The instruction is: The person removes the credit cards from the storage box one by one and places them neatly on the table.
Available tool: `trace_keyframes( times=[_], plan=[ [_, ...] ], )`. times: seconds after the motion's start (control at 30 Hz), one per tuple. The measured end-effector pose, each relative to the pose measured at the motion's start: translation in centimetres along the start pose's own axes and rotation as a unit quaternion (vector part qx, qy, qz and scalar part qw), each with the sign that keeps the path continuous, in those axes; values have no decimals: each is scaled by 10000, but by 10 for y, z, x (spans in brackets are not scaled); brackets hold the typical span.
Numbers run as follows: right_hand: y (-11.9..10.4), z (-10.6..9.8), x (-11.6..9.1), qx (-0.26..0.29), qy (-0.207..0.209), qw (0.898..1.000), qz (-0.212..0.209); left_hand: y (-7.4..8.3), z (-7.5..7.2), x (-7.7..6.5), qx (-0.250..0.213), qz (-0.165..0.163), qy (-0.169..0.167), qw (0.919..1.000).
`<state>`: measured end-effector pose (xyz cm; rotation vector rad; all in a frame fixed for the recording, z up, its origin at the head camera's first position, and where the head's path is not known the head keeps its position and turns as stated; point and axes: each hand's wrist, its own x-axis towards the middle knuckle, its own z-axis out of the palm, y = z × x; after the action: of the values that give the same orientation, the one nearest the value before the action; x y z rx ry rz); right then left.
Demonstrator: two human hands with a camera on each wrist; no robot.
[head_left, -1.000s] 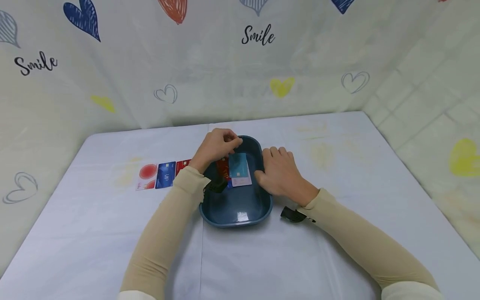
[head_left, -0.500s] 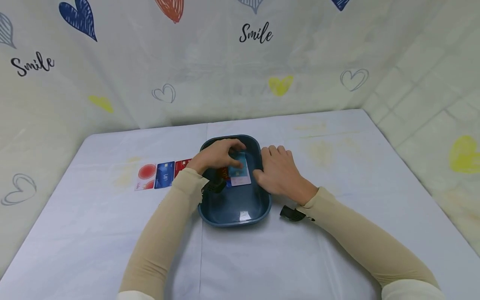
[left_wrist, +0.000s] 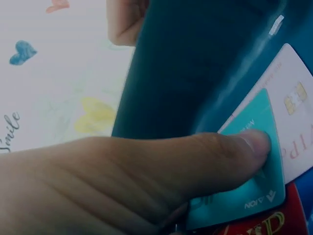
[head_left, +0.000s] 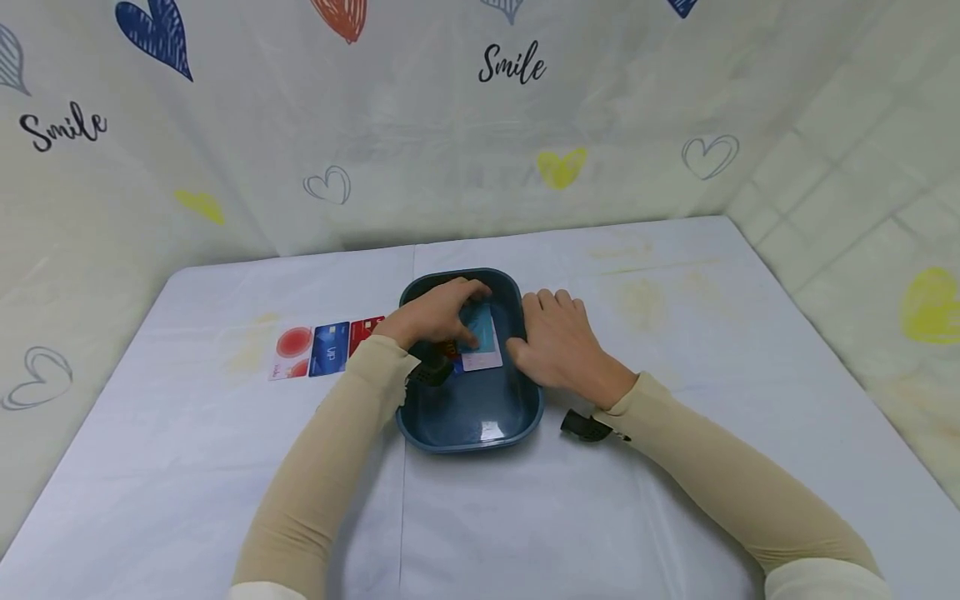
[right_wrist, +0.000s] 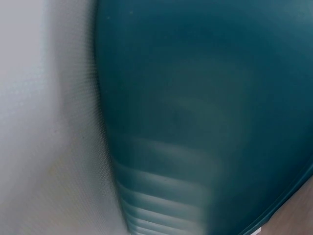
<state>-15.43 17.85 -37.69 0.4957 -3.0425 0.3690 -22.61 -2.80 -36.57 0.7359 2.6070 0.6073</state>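
Observation:
My left hand (head_left: 442, 308) reaches into the dark blue-green plastic tray (head_left: 465, 412), fingers spread over a teal card (head_left: 482, 321). In the left wrist view its thumb (left_wrist: 230, 154) presses flat on the teal card's face; the other fingers are mostly hidden. Under that card lie a pale card with a gold chip (left_wrist: 293, 122) and a red card with gold letters (left_wrist: 281, 220). My right hand (head_left: 558, 342) grips the tray's right rim, its thumb at the edge and fingers bent along the outer side. The right wrist view shows mostly the tray's wall (right_wrist: 195, 98).
Left of the tray, a row of cards lies on the white-covered table (head_left: 480, 533): a pale one with red circles (head_left: 292, 354), a blue one (head_left: 329, 350) and a red one (head_left: 365, 332), partly behind the left wrist. A printed cloth backdrop (head_left: 427, 125) stands behind.
My left hand has come down from above the tray's far part onto the teal card. Its thumb has moved down the card and its fingers have spread. My right hand stays at the rim.

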Motion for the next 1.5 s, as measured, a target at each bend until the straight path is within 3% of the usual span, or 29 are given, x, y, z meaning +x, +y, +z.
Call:
trace_keyframes(
  times=[0.5, 1.13, 1.5],
  plan=[
    [-1, 3, -1, 52, 55, 9999, -69, -2, 4, -3, -84, -60, -73, 9999],
    [-1, -1, -1, 26, 117, 9999, -30, -3, 3, 2, 31, 240, -11, 9997],
    [0, 1, 0, 8, 116, 9999, -56, 4, 1, -1, 35, 75, -4, 10000]
  ],
)
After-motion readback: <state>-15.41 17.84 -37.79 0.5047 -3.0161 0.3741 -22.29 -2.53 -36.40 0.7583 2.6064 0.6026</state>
